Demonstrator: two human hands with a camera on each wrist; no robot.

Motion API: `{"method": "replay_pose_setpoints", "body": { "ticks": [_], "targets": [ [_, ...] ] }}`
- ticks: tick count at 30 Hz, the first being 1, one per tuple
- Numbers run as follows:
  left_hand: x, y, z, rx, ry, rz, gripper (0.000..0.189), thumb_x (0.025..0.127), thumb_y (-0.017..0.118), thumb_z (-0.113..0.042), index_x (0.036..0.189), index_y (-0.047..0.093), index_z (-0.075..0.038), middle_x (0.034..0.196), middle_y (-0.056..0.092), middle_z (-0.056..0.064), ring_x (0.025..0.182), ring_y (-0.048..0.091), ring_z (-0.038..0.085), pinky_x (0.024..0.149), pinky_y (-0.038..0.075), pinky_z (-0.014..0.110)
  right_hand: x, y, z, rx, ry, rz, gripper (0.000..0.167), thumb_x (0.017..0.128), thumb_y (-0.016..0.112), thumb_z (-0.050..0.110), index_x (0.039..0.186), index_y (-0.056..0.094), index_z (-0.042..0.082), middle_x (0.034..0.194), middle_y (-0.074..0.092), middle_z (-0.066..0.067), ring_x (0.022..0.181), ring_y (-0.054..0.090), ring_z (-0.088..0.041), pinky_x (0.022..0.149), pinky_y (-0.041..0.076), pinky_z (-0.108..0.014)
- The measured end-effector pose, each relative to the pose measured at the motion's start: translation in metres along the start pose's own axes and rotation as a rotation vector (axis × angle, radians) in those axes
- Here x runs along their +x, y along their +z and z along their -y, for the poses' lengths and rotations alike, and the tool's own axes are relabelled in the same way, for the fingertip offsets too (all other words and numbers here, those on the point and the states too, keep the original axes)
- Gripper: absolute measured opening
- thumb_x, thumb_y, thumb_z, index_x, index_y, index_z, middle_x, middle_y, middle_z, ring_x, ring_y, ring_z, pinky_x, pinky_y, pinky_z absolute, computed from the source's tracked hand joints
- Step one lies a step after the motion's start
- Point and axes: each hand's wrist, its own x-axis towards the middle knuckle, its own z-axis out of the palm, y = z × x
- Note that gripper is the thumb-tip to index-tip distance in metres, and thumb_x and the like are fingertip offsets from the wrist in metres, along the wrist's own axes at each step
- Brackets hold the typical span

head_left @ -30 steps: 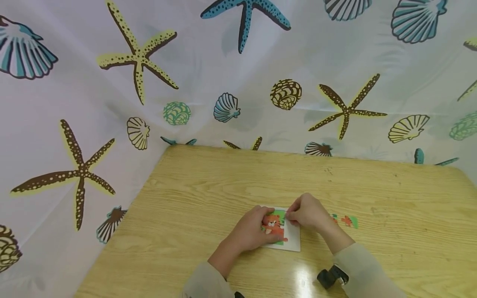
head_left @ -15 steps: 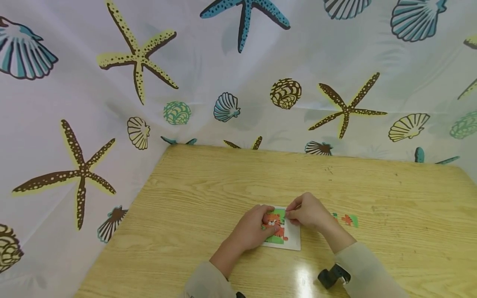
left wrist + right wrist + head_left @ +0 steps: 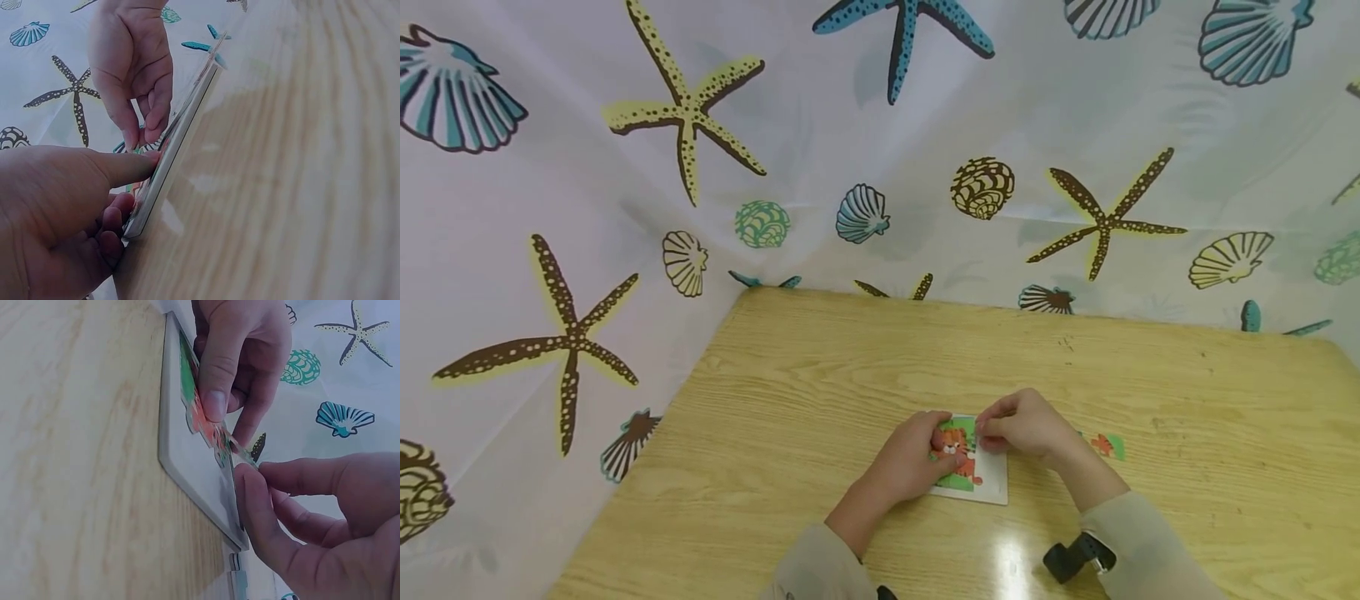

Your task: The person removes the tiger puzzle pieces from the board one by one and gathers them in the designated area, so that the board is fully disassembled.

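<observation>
Board, white and rectangular, is laid flat on the near half of the wooden worktop, well apart from the worktop's far and left edges. Its left part is covered by a tiger picture of joined pieces, orange on green; a bare white strip is seen along its right side. The board is gripped at its left end by the left hand, the thumb pressed onto the picture and the other fingers bent at the board's edge. Between the thumb and forefinger of the right hand, held narrow, a small puzzle piece is pinched at the picture's right border, near the board's far edge. The piece is tilted and mostly hidden; whether the picture is touched by it cannot be told. Loose pieces in orange and green are set on the worktop to the right of the board, partly covered by the right forearm. A black device is worn at the right cuff. The worktop's far and left edges are bordered by white cloth printed with starfish and shells.
</observation>
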Motion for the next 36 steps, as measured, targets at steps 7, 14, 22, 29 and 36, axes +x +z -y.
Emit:
{"method": "replay_pose_setpoints", "body": {
  "ticks": [7,14,22,29,36],
  "targets": [
    [0.001,0.001,0.000,-0.010,0.007,-0.001,0.059,0.092,0.074,-0.025,0.141,0.052,-0.001,0.090,0.053,0.002,0.082,0.048,0.013,0.077,0.041,0.029,0.000,-0.004,-0.004,0.016,-0.004,0.014,0.016,0.097,0.061,0.002,0.105,0.069,-0.009,0.099,0.070,-0.016,0.080,0.069,-0.013,0.075,0.060,-0.029],
    [0.002,0.001,0.001,-0.007,-0.005,0.002,0.062,0.092,0.074,-0.030,0.143,0.051,-0.003,0.119,0.060,0.010,0.105,0.055,0.021,0.098,0.047,0.043,-0.003,-0.009,-0.007,0.047,-0.016,0.034,0.018,0.098,0.061,0.003,0.108,0.067,-0.010,0.103,0.068,-0.016,0.082,0.068,-0.013,0.076,0.059,-0.028],
    [0.004,0.002,0.003,-0.020,-0.024,-0.002,0.061,0.091,0.074,-0.029,0.142,0.052,-0.003,0.106,0.059,0.004,0.096,0.052,0.018,0.091,0.046,0.040,-0.010,-0.017,-0.012,0.084,-0.039,0.059,0.023,0.099,0.060,0.006,0.114,0.065,-0.011,0.108,0.068,-0.017,0.086,0.070,-0.014,0.080,0.059,-0.030],
    [0.003,0.002,0.004,-0.021,-0.022,-0.014,0.059,0.090,0.076,-0.028,0.140,0.055,-0.003,0.091,0.056,0.001,0.080,0.049,0.012,0.073,0.042,0.026,-0.017,-0.026,-0.019,0.106,-0.040,0.044,0.026,0.099,0.060,0.008,0.116,0.065,-0.011,0.104,0.070,-0.014,0.086,0.070,-0.011,0.080,0.059,-0.029],
    [0.002,0.001,0.003,-0.015,-0.024,-0.011,0.061,0.090,0.076,-0.029,0.141,0.054,-0.004,0.094,0.055,0.001,0.088,0.050,0.016,0.084,0.044,0.034,-0.020,-0.030,-0.026,0.127,-0.068,0.035,0.028,0.098,0.061,0.008,0.116,0.064,-0.013,0.101,0.072,-0.012,0.084,0.069,-0.010,0.077,0.058,-0.025]
  ]
}}
